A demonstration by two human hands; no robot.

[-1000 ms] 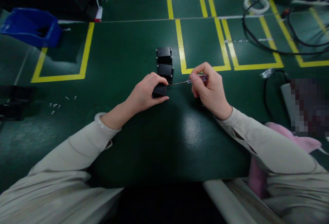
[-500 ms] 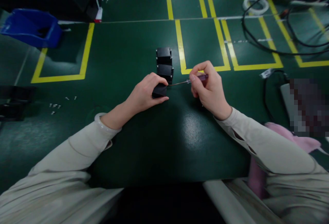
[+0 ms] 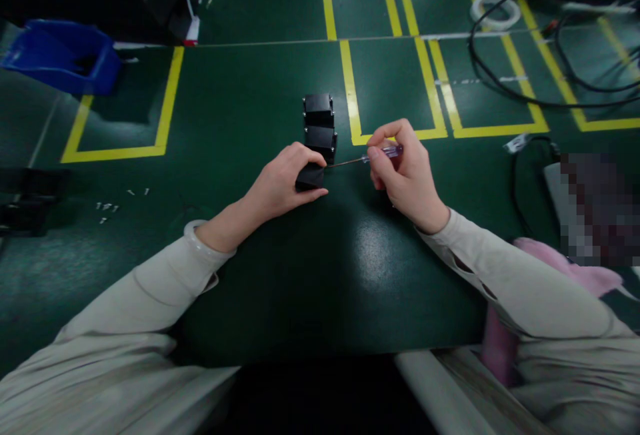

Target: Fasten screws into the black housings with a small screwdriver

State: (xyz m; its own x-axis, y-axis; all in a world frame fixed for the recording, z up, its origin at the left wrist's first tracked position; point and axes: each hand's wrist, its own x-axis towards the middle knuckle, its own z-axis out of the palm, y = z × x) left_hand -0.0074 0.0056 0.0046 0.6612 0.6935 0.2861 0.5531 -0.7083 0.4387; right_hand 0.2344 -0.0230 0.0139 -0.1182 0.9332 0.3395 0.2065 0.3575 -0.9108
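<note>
My left hand (image 3: 283, 182) grips a small black box (image 3: 311, 176) and presses it onto the green table (image 3: 240, 115). My right hand (image 3: 405, 172) holds a thin screwdriver (image 3: 367, 158) with a purple handle, lying nearly level, its tip against the right side of that box. Two more black boxes (image 3: 320, 123) stand in a row just behind the held one, touching each other.
Several small screws (image 3: 107, 206) lie loose at the left. A blue bin (image 3: 63, 55) sits at the far left, black cables (image 3: 505, 75) and a white tape roll (image 3: 495, 10) at the far right. Yellow tape lines mark rectangles on the table.
My right hand's fingers have shifted slightly on the screwdriver handle. The box and my left hand have stayed in place.
</note>
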